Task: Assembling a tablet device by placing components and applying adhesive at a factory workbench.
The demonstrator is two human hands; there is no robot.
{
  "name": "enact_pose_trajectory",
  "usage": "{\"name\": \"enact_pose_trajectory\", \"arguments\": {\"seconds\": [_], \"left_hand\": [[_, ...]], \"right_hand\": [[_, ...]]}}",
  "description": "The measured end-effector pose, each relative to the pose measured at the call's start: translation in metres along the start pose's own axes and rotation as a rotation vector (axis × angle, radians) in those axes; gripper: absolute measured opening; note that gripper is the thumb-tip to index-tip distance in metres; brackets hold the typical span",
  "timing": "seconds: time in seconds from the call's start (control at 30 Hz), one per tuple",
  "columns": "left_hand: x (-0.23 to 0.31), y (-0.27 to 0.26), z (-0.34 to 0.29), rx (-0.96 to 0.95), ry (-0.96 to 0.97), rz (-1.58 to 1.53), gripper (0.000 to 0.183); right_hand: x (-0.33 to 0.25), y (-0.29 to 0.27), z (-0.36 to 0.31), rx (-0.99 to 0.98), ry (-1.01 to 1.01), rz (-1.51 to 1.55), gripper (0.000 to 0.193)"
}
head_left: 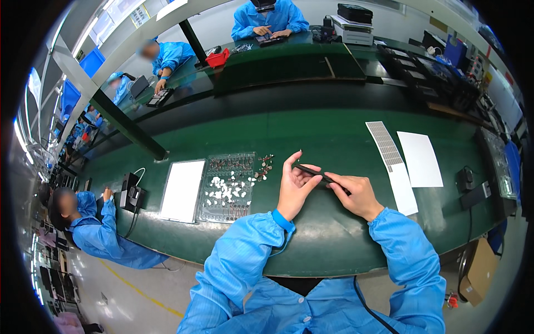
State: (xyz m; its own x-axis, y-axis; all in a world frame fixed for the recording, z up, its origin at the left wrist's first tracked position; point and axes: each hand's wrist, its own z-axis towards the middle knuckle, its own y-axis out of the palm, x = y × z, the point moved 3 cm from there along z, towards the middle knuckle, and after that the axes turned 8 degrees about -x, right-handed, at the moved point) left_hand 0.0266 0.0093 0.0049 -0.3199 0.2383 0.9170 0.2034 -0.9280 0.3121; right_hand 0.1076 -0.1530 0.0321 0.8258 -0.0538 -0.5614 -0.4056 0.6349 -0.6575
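Both my hands are raised over the green bench, in front of me. A slim black stick-like tool [312, 171] lies slantwise between them; whether it is one piece or two I cannot tell. My left hand [296, 186] has its thumb and lower fingers closed around the far end, with the index finger raised and a tiny speck at its tip. My right hand [357, 195] pinches the near end between thumb and fingers. Left of my hands, a clear plastic tray [227, 216] holds small wired parts and scattered white pieces. Several loose small parts [265, 167] lie beside it.
A white sheet [182, 191] in a flat holder sits left of the tray. To the right lie a label strip [385, 146] and white paper [420, 160]. A dark post [129, 125] rises from the bench. One co-worker [103, 228] sits at left; others work across the bench.
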Motion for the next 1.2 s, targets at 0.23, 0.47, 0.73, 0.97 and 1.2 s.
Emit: {"name": "enact_pose_trajectory", "arguments": {"seconds": [0.23, 0.47, 0.73, 0.97, 1.2], "left_hand": [[0.001, -0.001, 0.001, 0.011, 0.016, -0.002, 0.076], [0.002, 0.004, -0.001, -0.064, -0.023, -0.007, 0.070], [0.007, 0.010, -0.001, -0.167, -0.061, -0.013, 0.070], [0.009, 0.011, -0.004, -0.199, -0.104, 0.005, 0.063], [0.007, 0.009, -0.004, -0.250, -0.089, 0.094, 0.057]], "right_hand": [[-0.006, -0.002, 0.002, -0.056, -0.016, 0.020, 0.022], [0.004, 0.002, -0.004, -0.107, -0.038, 0.040, 0.017], [0.009, 0.009, -0.004, -0.236, 0.185, 0.533, 0.016], [0.013, 0.017, -0.006, -0.250, 0.228, 0.732, 0.016], [0.016, 0.010, -0.005, -0.320, 0.302, 0.665, 0.019]]}}
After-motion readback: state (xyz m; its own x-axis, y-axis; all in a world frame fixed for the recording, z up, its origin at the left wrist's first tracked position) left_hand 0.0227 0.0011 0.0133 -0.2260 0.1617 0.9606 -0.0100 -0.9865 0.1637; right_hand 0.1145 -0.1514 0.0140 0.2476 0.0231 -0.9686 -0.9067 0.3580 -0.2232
